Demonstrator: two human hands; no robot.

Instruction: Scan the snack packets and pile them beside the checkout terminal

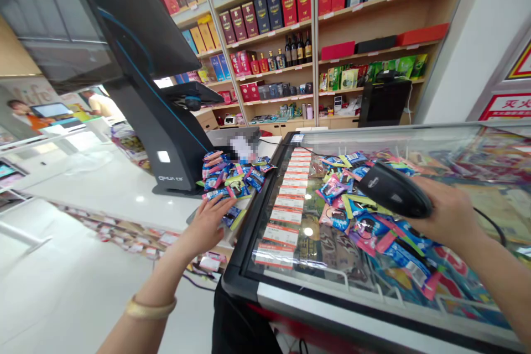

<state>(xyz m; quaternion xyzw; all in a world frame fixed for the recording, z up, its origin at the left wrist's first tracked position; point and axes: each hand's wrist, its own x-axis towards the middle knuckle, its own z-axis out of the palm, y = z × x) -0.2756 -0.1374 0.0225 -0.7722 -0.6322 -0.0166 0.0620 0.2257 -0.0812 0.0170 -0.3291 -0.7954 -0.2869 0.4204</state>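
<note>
My right hand [446, 213] is wrapped round a black barcode scanner [394, 191], holding it above a loose heap of small blue and pink snack packets [367, 227] on the freezer's glass top. The scanner's cable runs off behind my wrist. My left hand [209, 221], with a pale bangle at its wrist, rests fingers outstretched at the near edge of a second pile of the same packets [232, 177] on the counter. Its fingertips touch or almost touch the lowest packets; I cannot tell which.
A point-of-sale terminal [155, 133] stands on the white counter [124, 180] at the left. The glass-topped freezer [257, 293] carries a column of price labels [286, 204]. Shelves [271, 30] of boxes and bottles line the back wall. Two people are far off at the left.
</note>
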